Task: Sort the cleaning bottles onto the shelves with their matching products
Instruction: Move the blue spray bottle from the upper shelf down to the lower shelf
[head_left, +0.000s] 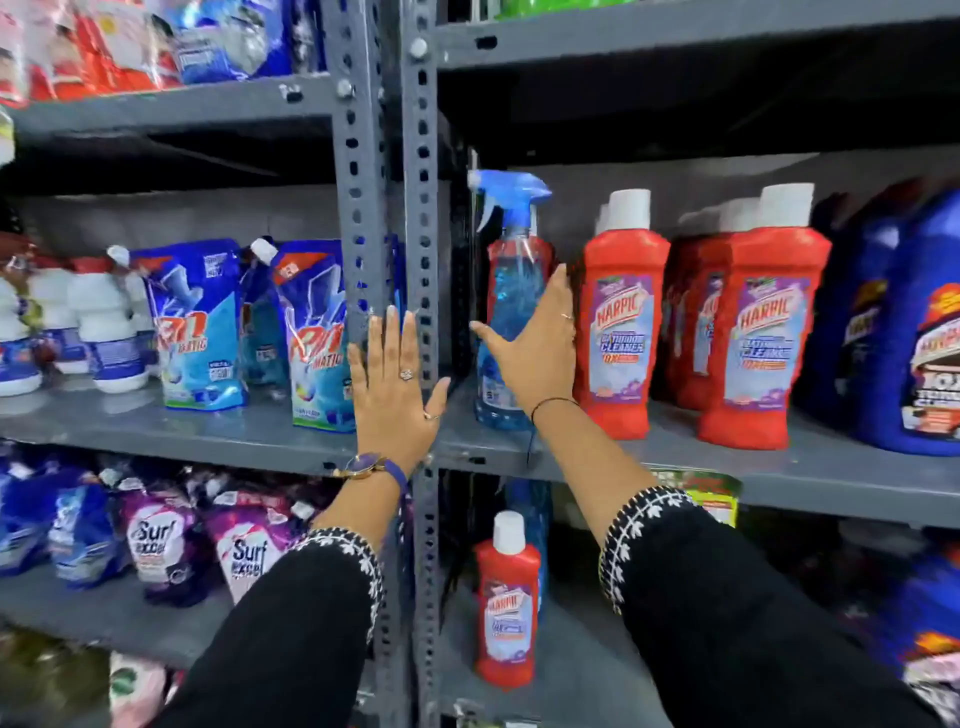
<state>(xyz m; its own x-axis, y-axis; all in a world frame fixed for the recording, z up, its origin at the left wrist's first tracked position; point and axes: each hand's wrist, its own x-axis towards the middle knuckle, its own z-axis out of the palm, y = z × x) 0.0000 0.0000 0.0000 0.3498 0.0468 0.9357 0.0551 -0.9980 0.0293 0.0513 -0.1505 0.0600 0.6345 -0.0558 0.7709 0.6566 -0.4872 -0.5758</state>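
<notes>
Blue spray bottle stands on the middle shelf, at the left end of a row of red Harpic bottles, so it looks like it is not with its own kind yet. One more red bottle stands alone on the shelf below, with a blue bottle behind it, so I think sorting is only partly done. The right hand is spread wide open just in front of the spray bottle, with its fingers against the nearest red bottle; it holds nothing. The left hand is flat and open in front of the grey metal post, also holding nothing. Room is tight: the post is close on the left, and the red bottles are close on the right. Above the bottles there is open space to lift.
</notes>
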